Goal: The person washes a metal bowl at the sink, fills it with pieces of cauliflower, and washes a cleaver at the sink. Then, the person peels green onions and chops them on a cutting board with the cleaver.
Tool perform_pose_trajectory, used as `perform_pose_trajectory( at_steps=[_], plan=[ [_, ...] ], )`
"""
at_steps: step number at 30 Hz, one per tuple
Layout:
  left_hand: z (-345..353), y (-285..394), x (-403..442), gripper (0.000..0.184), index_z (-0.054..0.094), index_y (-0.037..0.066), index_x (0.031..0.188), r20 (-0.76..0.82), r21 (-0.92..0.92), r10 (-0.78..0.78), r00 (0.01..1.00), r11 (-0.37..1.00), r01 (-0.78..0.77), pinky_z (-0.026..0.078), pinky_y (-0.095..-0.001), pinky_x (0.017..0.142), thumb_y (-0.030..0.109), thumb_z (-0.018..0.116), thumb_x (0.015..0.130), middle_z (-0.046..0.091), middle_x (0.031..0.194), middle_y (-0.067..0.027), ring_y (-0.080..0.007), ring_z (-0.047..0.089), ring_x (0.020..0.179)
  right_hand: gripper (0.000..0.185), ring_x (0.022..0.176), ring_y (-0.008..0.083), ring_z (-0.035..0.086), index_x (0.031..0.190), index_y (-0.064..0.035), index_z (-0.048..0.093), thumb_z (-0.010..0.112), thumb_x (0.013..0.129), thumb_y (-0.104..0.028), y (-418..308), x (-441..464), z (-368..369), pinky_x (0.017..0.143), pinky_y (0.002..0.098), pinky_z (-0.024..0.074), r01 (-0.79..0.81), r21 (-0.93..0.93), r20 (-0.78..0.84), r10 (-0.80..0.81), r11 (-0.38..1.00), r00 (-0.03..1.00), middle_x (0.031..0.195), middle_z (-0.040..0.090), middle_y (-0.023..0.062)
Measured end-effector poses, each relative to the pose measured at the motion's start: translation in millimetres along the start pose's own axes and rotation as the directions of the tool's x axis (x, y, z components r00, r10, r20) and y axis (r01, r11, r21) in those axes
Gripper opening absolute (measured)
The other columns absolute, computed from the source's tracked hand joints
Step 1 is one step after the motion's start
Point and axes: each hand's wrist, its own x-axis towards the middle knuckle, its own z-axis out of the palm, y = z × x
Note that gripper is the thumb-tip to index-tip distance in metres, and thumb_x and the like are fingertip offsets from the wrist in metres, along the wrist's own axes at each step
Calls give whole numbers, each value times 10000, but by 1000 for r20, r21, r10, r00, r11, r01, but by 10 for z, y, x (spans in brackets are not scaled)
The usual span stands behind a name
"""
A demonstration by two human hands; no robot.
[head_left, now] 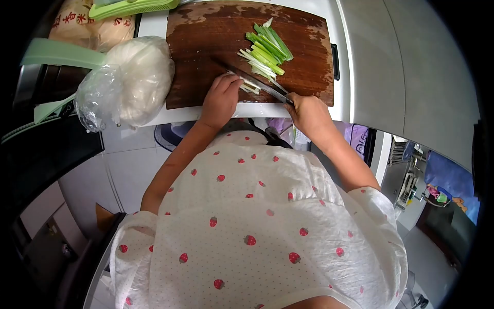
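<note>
A knife (260, 85) lies slantwise over the lower part of the brown wooden cutting board (198, 36). Its handle is in my right hand (307, 114), whose fingers are wrapped round it near the board's front edge. My left hand (222, 99) has its fingers bent together at the near side of the blade, on pale stalk pieces (250, 88) that its fingertips partly cover. Beyond the blade, cut green onion lengths (267, 47) lie in a loose pile, green at the far end and white nearer the knife.
Left of the board sits a clear plastic bag with something white inside (146, 77). A green-handled item (62, 53) juts in beside it. Behind are a printed bag (95, 31) and a green basket (131, 7). A black handle (335, 62) is at the board's right edge.
</note>
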Motion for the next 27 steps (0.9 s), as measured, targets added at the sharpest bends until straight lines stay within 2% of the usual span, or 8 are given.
perform_pose_trajectory(
  at_steps=[7, 9, 16, 18, 23, 24, 25, 27],
  plan=[
    [23, -6, 17, 236, 632, 15, 989, 22, 0, -53, 998, 999, 53, 469, -365, 838, -32, 588, 762, 588, 1001, -142, -313, 549, 964, 170, 718, 385, 614, 906, -31, 612, 585, 840, -185, -47, 217, 162, 668, 480, 485, -36, -142, 45, 42, 989, 998, 711, 613, 228],
    [17, -16, 30, 224, 636, 26, 987, 26, -3, -26, 999, 1000, 27, 470, -362, 832, -17, 598, 770, 589, 996, -143, -310, 551, 956, 113, 774, 388, 624, 845, -4, 620, 562, 776, -73, -148, 349, 179, 681, 465, 499, -75, -22, 42, 76, 997, 996, 761, 622, 240],
    [13, -131, 299, 241, 636, 24, 966, 99, -27, 80, 992, 997, -78, 446, -379, 867, 31, 618, 726, 569, 1041, -118, -304, 528, 997, 208, 787, 426, 583, 869, 22, 624, 618, 816, -178, 94, 194, 54, 693, 464, 454, -181, 456, -136, 269, 872, 953, 785, 606, 253],
    [43, -111, 507, 328, 620, 31, 998, 153, 67, 130, 980, 988, -141, 390, -440, 919, 79, 686, 681, 524, 1120, -116, -316, 489, 1049, 228, 738, 406, 591, 895, 35, 616, 626, 822, -181, 234, 40, 4, 675, 431, 450, -196, 505, -166, 317, 841, 934, 759, 599, 258],
    [273, -194, 1194, 1020, 310, 196, 1404, 439, 160, 178, 881, 949, -272, 243, -526, 1061, 353, 823, 537, 324, 1427, -78, -308, 221, 1362, 234, 599, 228, 549, 868, 47, 608, 614, 863, -187, 506, -268, -110, 611, 349, 439, -383, 659, -66, 558, 647, 827, 658, 592, 162],
    [345, -208, 1285, 1020, 310, 196, 1404, 444, 153, 190, 875, 947, -283, 243, -526, 1061, 353, 823, 537, 324, 1427, -78, -308, 221, 1362, 234, 590, 211, 534, 866, 48, 607, 613, 866, -186, 581, -295, -61, 604, 345, 436, -382, 685, -71, 579, 620, 812, 650, 589, 148],
    [408, -215, 1364, 1000, 345, 187, 1386, 480, 152, 211, 852, 936, -318, 233, -526, 1068, 390, 816, 527, 341, 1418, -78, -307, 231, 1359, 291, 424, 72, 361, 721, -10, 527, 631, 885, -227, 669, -296, 57, 393, 258, 289, -276, 705, -181, 541, 654, 821, 500, 419, -25],
    [523, -259, 1479, 984, 379, 179, 1367, 522, 143, 240, 819, 922, -361, 223, -526, 1075, 428, 810, 518, 358, 1409, -78, -305, 241, 1356, 283, 421, 73, 367, 729, -10, 525, 626, 888, -222, 753, -313, 124, 393, 259, 294, -270, 737, -171, 558, 620, 812, 500, 419, -25]
  ],
)
